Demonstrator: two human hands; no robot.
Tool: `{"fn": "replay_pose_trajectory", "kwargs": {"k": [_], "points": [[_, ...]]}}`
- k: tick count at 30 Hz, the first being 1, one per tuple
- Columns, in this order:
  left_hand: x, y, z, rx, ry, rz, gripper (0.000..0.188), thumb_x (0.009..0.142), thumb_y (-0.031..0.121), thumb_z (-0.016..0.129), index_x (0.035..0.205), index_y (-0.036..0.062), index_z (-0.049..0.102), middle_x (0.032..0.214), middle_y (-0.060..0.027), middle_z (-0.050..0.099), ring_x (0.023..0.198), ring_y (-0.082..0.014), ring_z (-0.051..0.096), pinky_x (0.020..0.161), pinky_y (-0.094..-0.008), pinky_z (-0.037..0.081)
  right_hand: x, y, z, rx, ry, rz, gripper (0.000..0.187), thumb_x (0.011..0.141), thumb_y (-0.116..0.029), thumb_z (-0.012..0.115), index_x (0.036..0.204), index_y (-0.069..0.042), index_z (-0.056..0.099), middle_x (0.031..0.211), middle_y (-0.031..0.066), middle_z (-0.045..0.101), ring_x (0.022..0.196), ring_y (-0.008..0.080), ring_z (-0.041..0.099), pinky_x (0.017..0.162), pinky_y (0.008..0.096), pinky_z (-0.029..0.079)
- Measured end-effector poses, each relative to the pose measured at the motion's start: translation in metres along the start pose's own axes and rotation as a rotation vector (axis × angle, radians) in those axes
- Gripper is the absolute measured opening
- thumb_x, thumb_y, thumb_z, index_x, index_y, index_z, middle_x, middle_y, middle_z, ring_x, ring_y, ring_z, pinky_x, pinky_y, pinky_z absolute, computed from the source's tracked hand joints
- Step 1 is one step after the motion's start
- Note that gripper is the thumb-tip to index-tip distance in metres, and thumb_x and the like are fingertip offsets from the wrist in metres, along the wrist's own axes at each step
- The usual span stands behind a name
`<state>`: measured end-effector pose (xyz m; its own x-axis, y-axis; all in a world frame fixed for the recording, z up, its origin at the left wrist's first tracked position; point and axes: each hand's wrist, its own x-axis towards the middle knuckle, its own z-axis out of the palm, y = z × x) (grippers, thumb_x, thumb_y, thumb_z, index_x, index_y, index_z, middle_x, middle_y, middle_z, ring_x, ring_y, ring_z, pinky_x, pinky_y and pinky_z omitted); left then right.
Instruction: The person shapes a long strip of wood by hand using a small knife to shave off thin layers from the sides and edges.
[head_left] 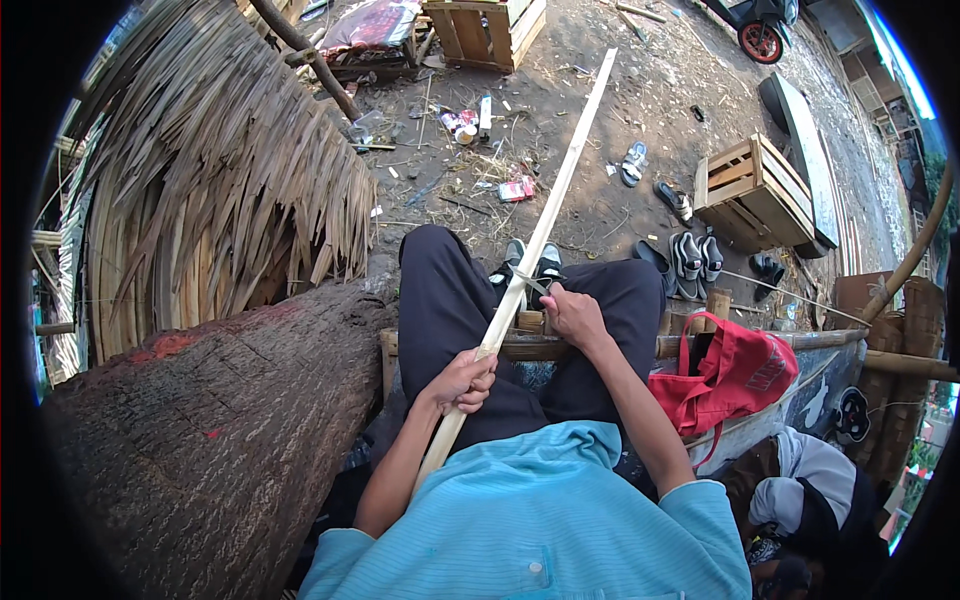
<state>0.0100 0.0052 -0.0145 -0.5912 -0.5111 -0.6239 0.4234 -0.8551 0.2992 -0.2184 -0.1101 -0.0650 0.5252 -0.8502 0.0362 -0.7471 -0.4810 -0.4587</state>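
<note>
Over littered ground (650,110) slants a long, narrow, pale strip (533,245).

A red bag (745,380) sat near shoes (687,258) and a slatted crate (785,190), dry thatch (225,170) stood beyond a dark log (220,440), and a wheel (761,43), perhaps a motorbike's, showed near the top.

The person's left hand (463,382) is closed, fingers (480,393) curled tightly, with the left forearm (398,465) slanting back behind them. Farther forward and right of those fingers, the right hand (575,318) is clenched, its right forearm (636,405) angled inward.
</note>
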Motion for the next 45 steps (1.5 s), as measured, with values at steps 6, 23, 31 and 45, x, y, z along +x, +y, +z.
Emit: {"fn": "replay_pose_trajectory", "kwargs": {"k": [6,23,31,45], "points": [[0.003,0.007,0.009,0.063,0.006,0.002,0.020,0.098,0.029,0.043,0.087,0.0129,0.038,0.053,0.0057,0.026,0.033,-0.0014,0.022,0.026,-0.0186,0.020,0.026,0.032,-0.002,-0.131,0.080,0.502,0.040,0.096,-0.041,0.037,0.084,-0.005,0.049,0.067,0.0212,0.061,0.064,0.0433,0.061,0.055,0.0520,0.048],[0.011,0.005,0.010,0.079,0.013,-0.043,0.018,0.098,0.028,0.043,0.090,0.0118,0.039,0.054,0.0050,0.027,0.034,-0.0027,0.024,0.028,-0.0192,0.022,-0.010,-0.005,-0.006,0.183,0.003,0.094,0.030,0.094,-0.032,0.042,0.078,-0.007,0.044,0.060,0.0182,0.055,0.057,0.0395,0.056,0.052,0.0500,0.044],[0.001,0.002,0.022,0.277,0.104,-0.020,0.012,0.098,0.024,0.044,0.100,0.0146,0.038,0.054,0.0053,0.028,0.035,-0.0039,0.026,0.029,-0.0205,0.024,-0.013,0.002,-0.010,0.071,-0.017,-0.079,0.032,0.092,-0.034,0.046,0.075,-0.007,0.045,0.059,0.0119,0.056,0.053,0.0324,0.058,0.048,0.0426,0.045],[-0.025,-0.003,0.002,0.240,0.021,-0.049,0.013,0.098,0.023,0.045,0.091,0.0151,0.037,0.053,0.0049,0.027,0.035,-0.0032,0.024,0.028,-0.0204,0.022,0.050,0.071,-0.039,-0.210,0.259,0.197,0.035,0.094,-0.040,0.042,0.080,-0.008,0.049,0.059,0.0172,0.058,0.057,0.0385,0.060,0.049,0.0481,0.046]]}}
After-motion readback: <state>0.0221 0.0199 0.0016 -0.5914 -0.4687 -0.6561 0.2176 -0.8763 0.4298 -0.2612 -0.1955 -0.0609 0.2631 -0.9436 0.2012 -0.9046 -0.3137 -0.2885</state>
